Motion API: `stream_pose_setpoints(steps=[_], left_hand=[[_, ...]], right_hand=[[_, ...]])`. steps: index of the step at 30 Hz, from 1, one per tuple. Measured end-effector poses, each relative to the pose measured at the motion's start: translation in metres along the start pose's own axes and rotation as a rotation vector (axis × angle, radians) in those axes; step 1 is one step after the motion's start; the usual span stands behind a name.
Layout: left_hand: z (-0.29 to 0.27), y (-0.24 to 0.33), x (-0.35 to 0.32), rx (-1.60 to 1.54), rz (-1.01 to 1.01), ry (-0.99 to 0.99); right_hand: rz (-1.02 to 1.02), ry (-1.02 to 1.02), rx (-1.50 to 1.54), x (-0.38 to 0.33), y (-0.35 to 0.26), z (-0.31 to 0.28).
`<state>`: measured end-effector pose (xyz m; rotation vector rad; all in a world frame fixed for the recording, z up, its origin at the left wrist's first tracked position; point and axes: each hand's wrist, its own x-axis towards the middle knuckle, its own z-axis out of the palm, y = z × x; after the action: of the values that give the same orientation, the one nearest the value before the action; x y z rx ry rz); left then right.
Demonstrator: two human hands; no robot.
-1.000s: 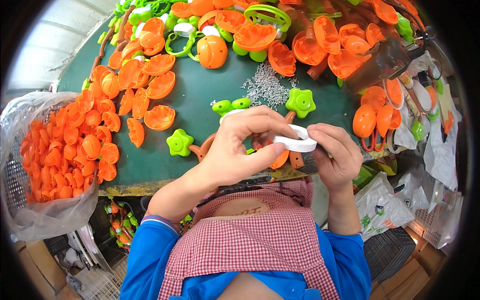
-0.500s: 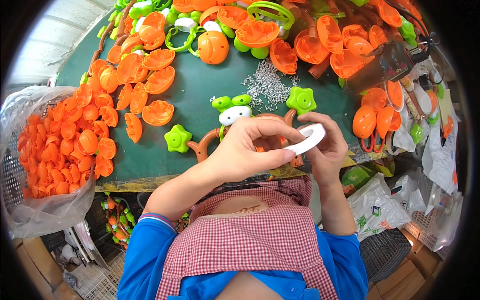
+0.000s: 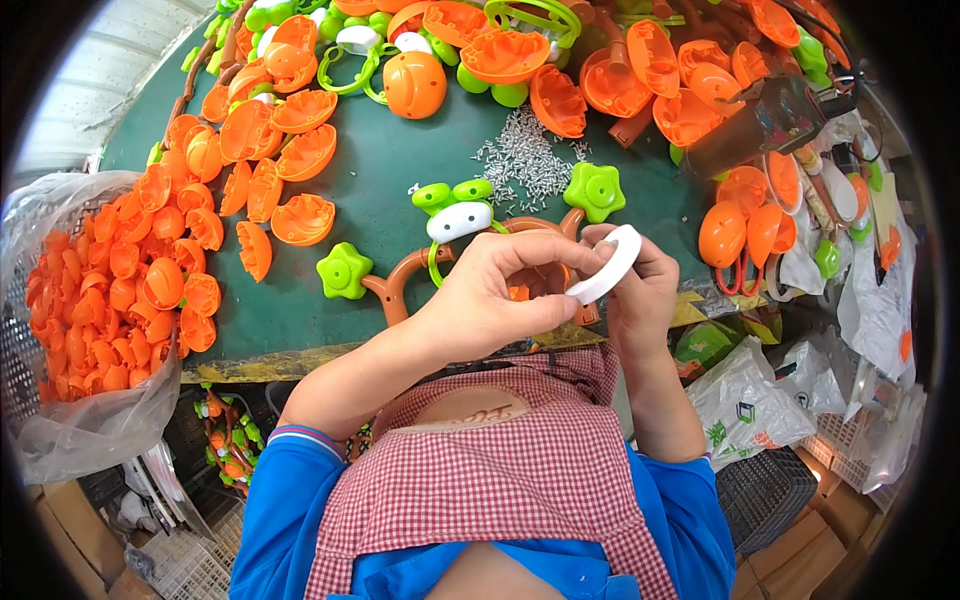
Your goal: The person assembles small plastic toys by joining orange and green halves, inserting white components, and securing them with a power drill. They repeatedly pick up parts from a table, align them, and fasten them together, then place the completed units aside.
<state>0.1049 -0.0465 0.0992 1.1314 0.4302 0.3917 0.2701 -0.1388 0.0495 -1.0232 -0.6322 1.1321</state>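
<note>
I observed both hands over the table's (image 3: 400,200) near edge, the left hand (image 3: 490,300) and right hand (image 3: 640,290) with fingers closed on a white ring (image 3: 605,267). Judged: fitting step; next needs careful alignment with the brown handle piece (image 3: 400,280).

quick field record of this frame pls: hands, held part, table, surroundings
left hand: pinches white ring, fingers curled over it
right hand: grips white ring from the other side
white ring: flat, tilted, held above table edge
table: green top
under hands: brown curved piece, partly hidden
near hands: two green star knobs, screws, green-and-white part
orange shells: loose across table
bag: clear, left of table, full of orange shells
</note>
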Motion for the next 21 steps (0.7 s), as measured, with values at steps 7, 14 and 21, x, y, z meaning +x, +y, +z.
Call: stream_pose_setpoints(steps=[7,14,21], left_hand=[[-0.002,0.002,0.003,0.067,-0.010,0.030],[-0.006,0.002,0.001,0.116,-0.094,-0.020],[-0.006,0.008,-0.001,0.279,0.001,0.039]], right_hand=[[-0.534,0.115,-0.677,0.009,-0.008,0.009],[-0.232,0.136,-0.411,0.001,0.001,0.006],[-0.475,0.247,-0.533,0.007,-0.006,0.020]])
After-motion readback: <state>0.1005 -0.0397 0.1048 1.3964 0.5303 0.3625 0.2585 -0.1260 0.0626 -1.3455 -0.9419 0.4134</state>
